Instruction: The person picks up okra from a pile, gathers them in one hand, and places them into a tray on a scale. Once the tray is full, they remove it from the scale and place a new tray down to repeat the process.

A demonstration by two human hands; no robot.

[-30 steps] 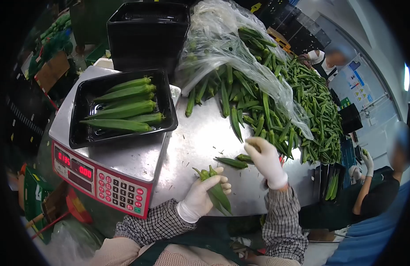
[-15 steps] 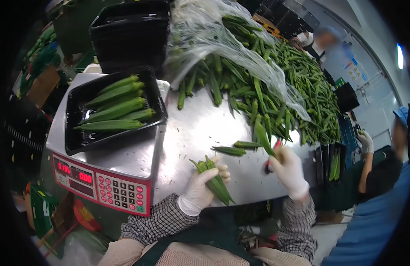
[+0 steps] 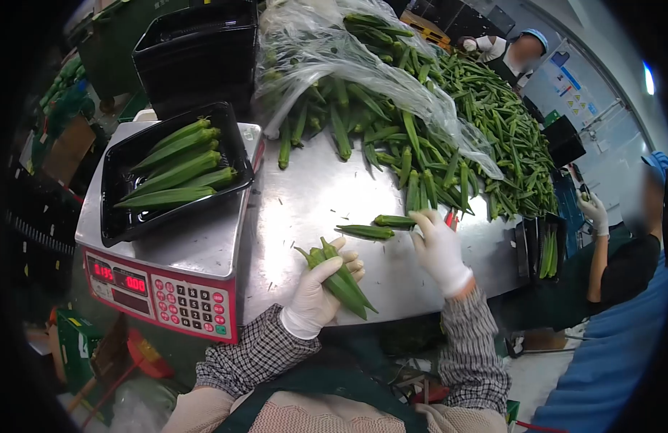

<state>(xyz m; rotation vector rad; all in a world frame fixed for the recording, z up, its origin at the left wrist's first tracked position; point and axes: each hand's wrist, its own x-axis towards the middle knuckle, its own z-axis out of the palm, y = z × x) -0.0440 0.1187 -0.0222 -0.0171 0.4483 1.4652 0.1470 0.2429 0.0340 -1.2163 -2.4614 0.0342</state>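
Observation:
My left hand [image 3: 316,292], in a white glove, is wrapped around several green okra pods [image 3: 341,285], tips pointing down to the right. Gloved as well, my right hand [image 3: 442,252] reaches toward the near edge of the okra pile [image 3: 492,130]. Its thumb and index finger are apart, with the fingertips right at the lower ends of the pile's pods. Two loose okra pods, one [image 3: 366,232] nearer my left hand and one [image 3: 395,221] beside my right fingertips, lie on the metal table [image 3: 290,206]. A red-handled tool [image 3: 451,219] shows partly behind my right hand.
On the left a scale [image 3: 160,278] with lit red digits carries a black tray [image 3: 236,137] of okra. Stacked black trays [image 3: 197,65] stand behind it. Clear plastic sheeting [image 3: 377,79] covers part of the pile. Two people work nearby, one gloved hand [image 3: 594,213] at right.
The okra pod that was in my right hand is no longer in it; the hand has moved up and left to the pile's edge. My left hand keeps its pods. The view has shifted slightly.

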